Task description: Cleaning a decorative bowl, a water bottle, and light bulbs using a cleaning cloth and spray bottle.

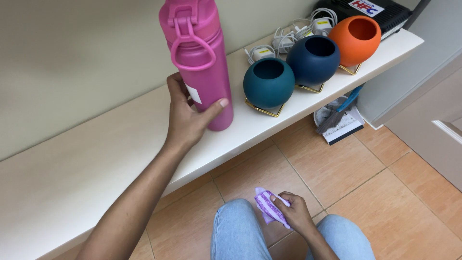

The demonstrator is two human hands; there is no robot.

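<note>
The left hand has its fingers clenched around the upright pink bottle on the white shelf (teal pot just beside), while the right hand grips a folded purple cloth over the knees, not touching either.

We are seeing a bright pink bottle at the upper middle of the frame, with a small white label on its side. To its right, three round pots are showing plain colours: a teal pot, a navy pot and an orange pot, each on a gold wire stand. Behind them white cables are lying beside a black box. The shelf is looking cream. At the lower middle, a cloth is showing purple and white stripes above blue jeans. The floor tiles are looking terracotta orange.
</note>
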